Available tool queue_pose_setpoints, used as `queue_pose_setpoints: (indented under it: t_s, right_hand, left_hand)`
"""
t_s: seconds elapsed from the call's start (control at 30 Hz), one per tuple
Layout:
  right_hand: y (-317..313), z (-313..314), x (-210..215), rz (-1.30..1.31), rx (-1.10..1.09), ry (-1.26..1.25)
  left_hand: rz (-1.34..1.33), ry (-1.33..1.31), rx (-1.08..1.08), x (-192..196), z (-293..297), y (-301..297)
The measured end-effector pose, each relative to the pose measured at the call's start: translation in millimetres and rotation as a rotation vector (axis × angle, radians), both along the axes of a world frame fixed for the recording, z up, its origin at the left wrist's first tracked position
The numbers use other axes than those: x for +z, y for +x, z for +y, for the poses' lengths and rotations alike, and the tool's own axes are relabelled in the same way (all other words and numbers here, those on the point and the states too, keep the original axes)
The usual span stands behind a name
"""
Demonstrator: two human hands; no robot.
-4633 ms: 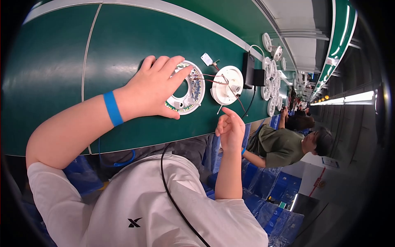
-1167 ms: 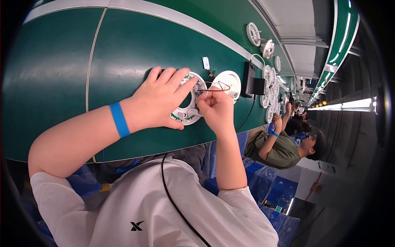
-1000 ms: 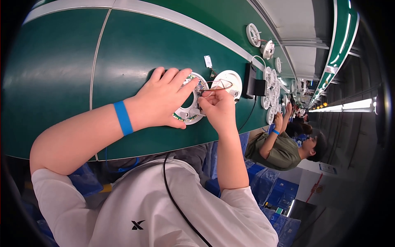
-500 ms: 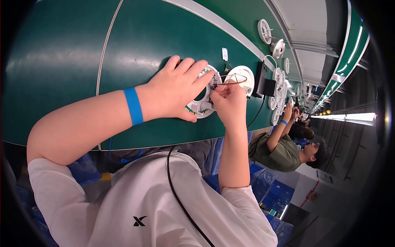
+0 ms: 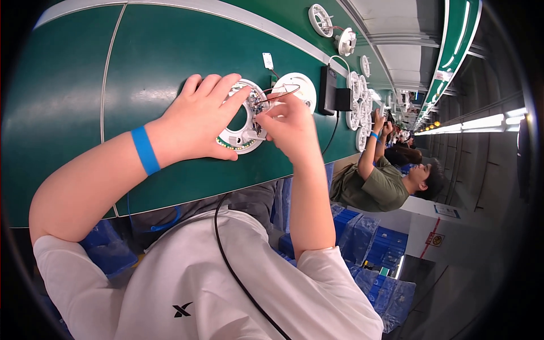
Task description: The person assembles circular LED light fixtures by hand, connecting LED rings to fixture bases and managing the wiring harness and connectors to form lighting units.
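A white ring-shaped housing (image 5: 237,144) with a green circuit board and rows of small LEDs lies on the green bench. My left hand (image 5: 204,116) spans its left side, fingers spread over the top and thumb at the near edge, holding it. At its right side, my right hand (image 5: 290,127) has thumb and fingers bent together by the circuit board. Whatever lies between these fingertips is hidden. A thin dark wire (image 5: 292,89) loops from the ring above my right hand. Just beyond that hand sits a round white cover (image 5: 306,86), partly covered by it.
A black box (image 5: 327,90) with a cable stands right of the cover. A small white tag-like piece on a wire (image 5: 267,60) lies beyond the ring. Several white round housings (image 5: 354,85) sit farther right, near a seated co-worker (image 5: 374,184).
The whole view has shifted, so the bench and hands appear farther left. My left hand stays on the ring; my right fingers remain at its right side, with their pose slightly altered.
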State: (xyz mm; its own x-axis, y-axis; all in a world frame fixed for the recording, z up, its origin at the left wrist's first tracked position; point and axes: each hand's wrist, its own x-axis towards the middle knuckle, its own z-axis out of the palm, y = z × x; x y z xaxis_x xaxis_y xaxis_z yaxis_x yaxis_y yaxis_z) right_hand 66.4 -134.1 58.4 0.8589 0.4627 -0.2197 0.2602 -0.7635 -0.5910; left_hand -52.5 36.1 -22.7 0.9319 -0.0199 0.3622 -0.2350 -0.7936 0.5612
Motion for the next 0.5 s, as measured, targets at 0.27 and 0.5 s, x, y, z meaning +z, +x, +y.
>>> queue_pose_setpoints:
  t_s: [0.27, 0.5]
  right_hand:
    - [18.1, -97.9, 30.8, 0.025, -0.285, 0.185]
    - [5.2, -128.5, -0.7, 0.072, -0.277, 0.141]
  left_hand:
    - [-0.031, 0.023, -0.004, -0.4, -0.7, 0.3]
    - [-0.020, 0.046, 0.000, -1.3, -2.4, 1.7]
